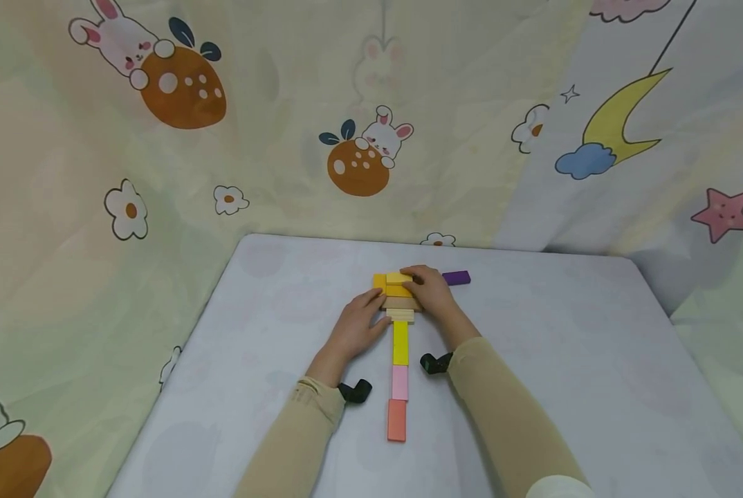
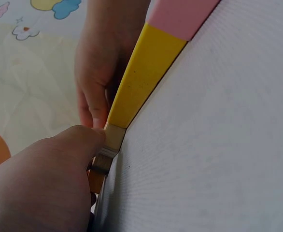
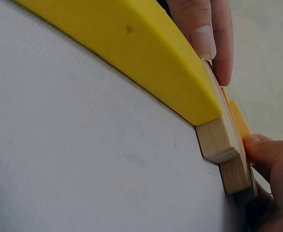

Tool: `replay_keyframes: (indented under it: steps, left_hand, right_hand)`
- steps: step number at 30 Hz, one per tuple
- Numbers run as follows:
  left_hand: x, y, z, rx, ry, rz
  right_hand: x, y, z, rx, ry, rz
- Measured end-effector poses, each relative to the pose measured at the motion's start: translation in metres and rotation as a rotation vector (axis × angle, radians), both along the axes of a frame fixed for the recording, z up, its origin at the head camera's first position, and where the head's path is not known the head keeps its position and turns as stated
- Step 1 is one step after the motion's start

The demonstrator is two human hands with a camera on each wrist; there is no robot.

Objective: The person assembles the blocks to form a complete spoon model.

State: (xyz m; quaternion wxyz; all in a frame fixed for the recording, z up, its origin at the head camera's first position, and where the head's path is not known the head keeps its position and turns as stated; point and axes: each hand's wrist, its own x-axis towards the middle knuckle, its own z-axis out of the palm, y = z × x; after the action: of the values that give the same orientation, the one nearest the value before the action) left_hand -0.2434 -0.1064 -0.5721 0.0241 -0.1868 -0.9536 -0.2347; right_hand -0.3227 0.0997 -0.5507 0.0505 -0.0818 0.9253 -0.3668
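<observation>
A row of flat blocks lies on the table, with a coral block [image 1: 397, 420], a pink block [image 1: 399, 382] and a bright yellow block [image 1: 400, 343] running away from me. Beyond them, a pale wood block [image 1: 400, 315] and a tan wood block [image 1: 399, 303] lie crosswise. Orange blocks [image 1: 380, 281] and a lighter yellow block [image 1: 398, 278] form the far end. My left hand [image 1: 357, 325] rests against the left side, fingers extended, thumb by the pale wood. From the right, my right hand [image 1: 432, 290] pinches the lighter yellow block; its fingers partly hide it.
A purple block [image 1: 456, 278] lies right of my right hand. Beneath everything is a white-covered table [image 1: 533, 311]. A printed cloth [image 1: 272, 138] hangs behind its far edge. Black wrist cameras [image 1: 355, 391] jut out near the row on both sides.
</observation>
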Motion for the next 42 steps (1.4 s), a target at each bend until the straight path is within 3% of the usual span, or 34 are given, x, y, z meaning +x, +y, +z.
replay_keyframes:
  steps: [19, 29, 35, 39, 42]
  left_hand:
    - [0.0, 0.003, 0.006, 0.025, -0.014, 0.001]
    - [0.0, 0.003, 0.005, 0.051, -0.061, 0.064]
    - [0.001, 0.003, 0.006, 0.028, -0.052, 0.074]
    - [0.001, 0.003, 0.006, 0.005, -0.044, 0.07]
    - [0.001, 0.003, 0.005, -0.004, -0.046, 0.071]
  right_hand:
    - [0.002, 0.002, 0.0, 0.051, 0.01, 0.03]
    - [0.01, 0.01, 0.01, 0.063, 0.045, 0.045]
    - [0.013, 0.032, 0.025, 0.06, 0.143, -0.009]
    - [0.011, 0.06, 0.019, 0.105, 0.187, -0.037]
    - [0.01, 0.082, 0.01, 0.131, 0.164, -0.043]
